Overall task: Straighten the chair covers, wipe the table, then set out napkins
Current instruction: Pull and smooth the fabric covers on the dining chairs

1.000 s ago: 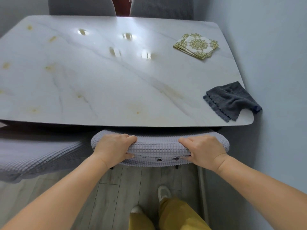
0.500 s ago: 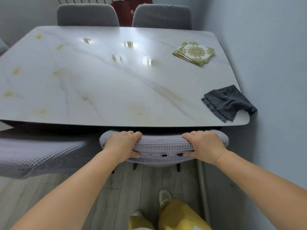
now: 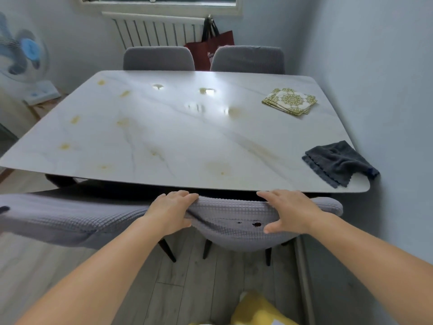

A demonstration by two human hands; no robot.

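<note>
Hands are working the near chair cover (image 3: 234, 214) just below the surface (image 3: 164, 137): left hand (image 3: 171, 211) is gripping a pinched fold, right hand (image 3: 290, 211) is lying flat, grip wide. Napkins (image 3: 289, 101) are sitting far right, cloth (image 3: 337, 161) near right.

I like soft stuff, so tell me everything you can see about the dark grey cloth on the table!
The dark grey cloth looks like soft, fuzzy towel fabric with a wavy, scalloped edge. It lies crumpled and loosely folded, not flat, on the near right corner of the white marble-look table, close to the wall. One end droops over the table's right edge, where a darker blue trim shows. Nothing rests on it, and neither hand touches it.
</note>
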